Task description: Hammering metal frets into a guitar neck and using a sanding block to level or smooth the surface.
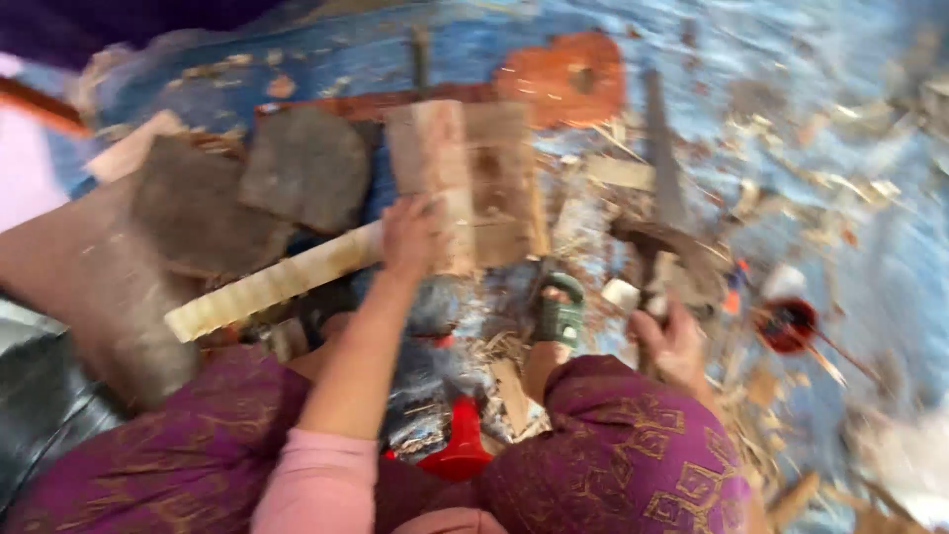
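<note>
The picture is blurred by motion. My left hand (410, 237) grips the near edge of a pale rectangular wooden block (465, 183) that stands on the blue floor (791, 59). A long pale wooden strip (272, 282) lies beside that hand, pointing to the left. My right hand (672, 341) is closed around the handle of a dark adze-like tool (672, 252), whose head sits just above the hand. My foot in a green sandal (560, 311) rests between the two hands. My knees in purple patterned cloth fill the bottom.
Flat grey-brown slabs (301, 168) and a large brown slab (94, 287) lie to the left. An orange guitar-shaped wooden piece (563, 79) lies beyond the block. A small red bowl (786, 324) sits to the right. Wood chips cover the floor. A red stool (457, 440) is under me.
</note>
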